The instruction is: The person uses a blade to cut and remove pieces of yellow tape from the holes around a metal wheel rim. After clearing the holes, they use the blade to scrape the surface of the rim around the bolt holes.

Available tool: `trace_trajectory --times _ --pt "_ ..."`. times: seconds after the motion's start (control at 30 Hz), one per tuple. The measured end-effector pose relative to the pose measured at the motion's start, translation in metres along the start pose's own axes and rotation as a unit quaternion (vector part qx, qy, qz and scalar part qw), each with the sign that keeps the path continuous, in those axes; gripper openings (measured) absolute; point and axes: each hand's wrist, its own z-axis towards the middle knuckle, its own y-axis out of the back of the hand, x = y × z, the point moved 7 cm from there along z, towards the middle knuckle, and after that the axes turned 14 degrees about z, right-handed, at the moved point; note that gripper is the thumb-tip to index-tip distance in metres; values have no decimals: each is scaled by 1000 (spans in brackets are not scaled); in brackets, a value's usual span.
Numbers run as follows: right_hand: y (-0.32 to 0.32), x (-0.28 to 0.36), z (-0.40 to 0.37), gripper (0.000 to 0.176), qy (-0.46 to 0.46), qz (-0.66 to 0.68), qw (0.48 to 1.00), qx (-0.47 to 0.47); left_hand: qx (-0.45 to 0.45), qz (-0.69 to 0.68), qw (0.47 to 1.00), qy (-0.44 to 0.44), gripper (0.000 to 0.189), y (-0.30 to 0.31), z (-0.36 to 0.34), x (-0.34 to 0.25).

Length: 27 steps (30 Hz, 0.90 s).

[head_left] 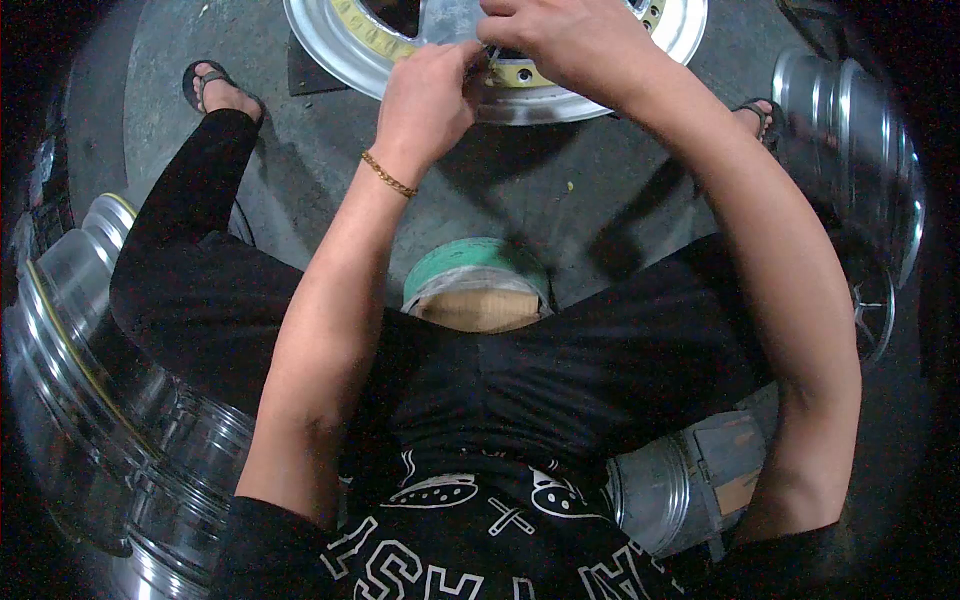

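A silver wheel rim (345,62) lies at the top of the view, partly cut off by the frame edge. Its inner ring carries yellow tape (368,36) and a row of small bolt holes. My left hand (428,98), below a gold chain bracelet (388,174), is at the near side of the ring with thumb and fingers pinched together. Close beside it, my right hand (568,45) reaches over the ring, fingers curled and closed. Whatever small thing sits between the fingertips of either hand is hidden or too small to name.
Between my legs stands a round seat or drum with a green edge (478,256). Polished wheel rims are stacked at the left (75,370), and more rims (845,130) stand at the right. A metal cylinder (650,490) is behind my right thigh. The floor (330,190) is dark grey.
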Motion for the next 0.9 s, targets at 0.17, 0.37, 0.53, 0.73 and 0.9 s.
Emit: trace_trajectory --times 0.17,0.37,0.53,0.73,0.9 --pt "-1 -1 -1 10 -1 -7 1000 -5 -16 -11 1000 -3 19 -2 0 0" --pt "2 -2 -2 10 -18 -2 1000 -4 -57 -20 998 -7 17 5 -1 -5" --pt "-1 -4 -4 10 -27 -4 1000 -5 -69 -22 997 -13 19 3 -1 -3" --pt "2 0 -6 9 -29 11 999 -18 -53 -3 998 -13 23 -1 -1 -3" --pt "2 -1 -10 7 -32 -15 999 -41 -69 12 997 -23 19 0 -1 -4"
